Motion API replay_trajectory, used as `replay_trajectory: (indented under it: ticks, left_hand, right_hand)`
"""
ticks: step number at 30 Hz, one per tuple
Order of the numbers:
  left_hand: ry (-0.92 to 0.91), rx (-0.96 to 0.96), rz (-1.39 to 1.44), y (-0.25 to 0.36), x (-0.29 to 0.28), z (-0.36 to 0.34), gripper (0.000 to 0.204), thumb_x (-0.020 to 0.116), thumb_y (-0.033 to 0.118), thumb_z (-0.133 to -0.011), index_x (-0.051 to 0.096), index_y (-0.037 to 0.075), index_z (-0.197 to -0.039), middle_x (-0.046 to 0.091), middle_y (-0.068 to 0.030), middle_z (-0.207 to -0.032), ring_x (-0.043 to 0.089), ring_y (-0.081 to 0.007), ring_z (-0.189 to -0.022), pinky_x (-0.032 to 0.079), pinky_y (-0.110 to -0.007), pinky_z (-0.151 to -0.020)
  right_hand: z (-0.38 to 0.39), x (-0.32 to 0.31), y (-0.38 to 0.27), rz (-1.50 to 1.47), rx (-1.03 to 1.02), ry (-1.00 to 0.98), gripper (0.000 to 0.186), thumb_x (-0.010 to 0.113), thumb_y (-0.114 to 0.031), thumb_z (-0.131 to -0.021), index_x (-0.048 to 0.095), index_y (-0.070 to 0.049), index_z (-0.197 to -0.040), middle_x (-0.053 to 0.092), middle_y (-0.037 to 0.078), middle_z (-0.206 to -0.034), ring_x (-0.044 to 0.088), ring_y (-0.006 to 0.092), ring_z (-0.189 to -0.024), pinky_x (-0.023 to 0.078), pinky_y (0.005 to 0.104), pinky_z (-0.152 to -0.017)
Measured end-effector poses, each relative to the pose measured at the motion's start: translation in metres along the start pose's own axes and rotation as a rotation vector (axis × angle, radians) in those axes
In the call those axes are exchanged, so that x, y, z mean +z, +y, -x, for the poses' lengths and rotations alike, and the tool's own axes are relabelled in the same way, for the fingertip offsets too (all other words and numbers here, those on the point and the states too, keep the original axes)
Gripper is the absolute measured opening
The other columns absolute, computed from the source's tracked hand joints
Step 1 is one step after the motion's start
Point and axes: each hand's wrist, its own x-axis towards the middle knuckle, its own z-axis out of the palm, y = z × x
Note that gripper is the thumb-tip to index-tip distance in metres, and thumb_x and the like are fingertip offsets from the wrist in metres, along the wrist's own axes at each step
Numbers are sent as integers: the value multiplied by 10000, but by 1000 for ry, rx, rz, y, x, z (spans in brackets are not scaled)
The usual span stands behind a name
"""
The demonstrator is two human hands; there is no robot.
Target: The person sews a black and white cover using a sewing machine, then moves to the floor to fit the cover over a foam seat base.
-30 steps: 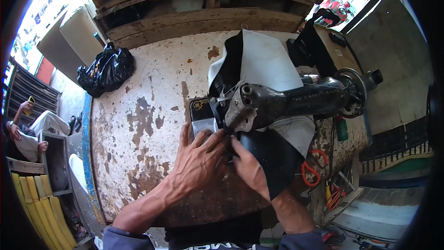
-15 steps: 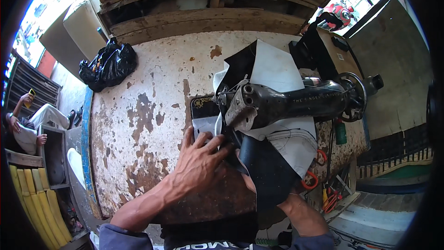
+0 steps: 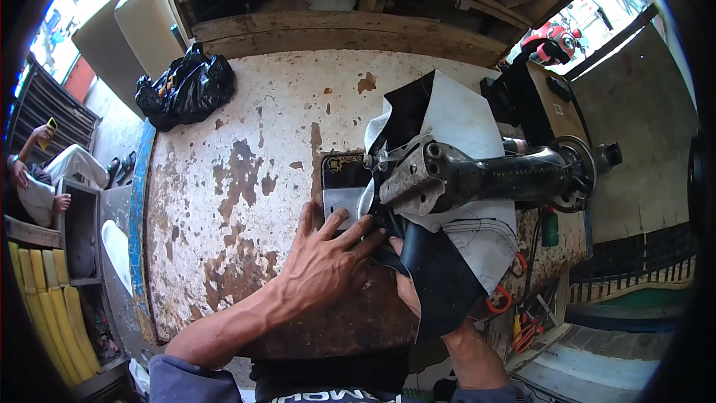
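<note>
A black sewing machine stands on the worn table, its needle end pointing left over a black bed with a metal plate. Under the machine's head runs a black leather-like sheet, which curls toward me and hangs at the front. Lined white pattern-like pieces lie against it. My left hand rests flat with fingers spread, fingertips on the plate and at the sheet's edge by the needle. My right hand reaches beneath the sheet; its thumb side shows, but the sheet hides its other fingers.
A black plastic bag sits at the far left of the table. Orange-handled scissors and a green bottle are at the right. A wooden shelf borders the back. Another person sits at the left.
The view has shifted slightly, so the machine sits a little further right and lower. Both hands keep nearly the same place by the machine, and more of my right hand shows beside the sheet.
</note>
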Motion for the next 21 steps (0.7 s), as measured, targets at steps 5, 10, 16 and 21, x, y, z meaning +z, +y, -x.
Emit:
replay_trajectory:
  ticks: [5, 10, 16, 21]
  left_hand:
    - [-26, 17, 5, -5, -8, -5, 686, 741, 394, -881, 580, 252, -1532, 509, -44, -1572, 427, -341, -1445, 190, -721, -1238]
    - [-17, 38, 7, -10, -10, -8, 694, 741, 384, -871, 581, 237, -1531, 504, -55, -1578, 428, -355, -1447, 200, -726, -1232]
    - [9, 0, 4, 7, 3, -7, 703, 752, 387, -862, 590, 194, -1518, 511, -83, -1556, 442, -362, -1428, 214, -716, -1228]
    - [25, -24, 3, 5, 2, 1, 701, 756, 373, -870, 581, 198, -1525, 511, -107, -1536, 440, -365, -1418, 196, -706, -1237]
  right_hand:
    - [-6, 5, 0, -25, 32, 91, 378, 764, -94, -921, 699, -98, -1293, 679, 149, -1118, 695, 344, -1016, 561, 455, -906]
    - [-5, 12, -4, -77, 117, 90, 368, 739, -89, -929, 701, -90, -1295, 684, 166, -1141, 690, 370, -1004, 554, 470, -883]
    - [-7, 6, -9, -162, 170, -35, 425, 780, -135, -906, 684, -40, -1309, 683, 188, -1208, 679, 394, -1074, 551, 457, -921]
    - [-14, -38, 6, -992, 649, 56, 664, 837, -137, -868, 569, 9, -1458, 640, 232, -1362, 630, 406, -1265, 504, 459, -1097]
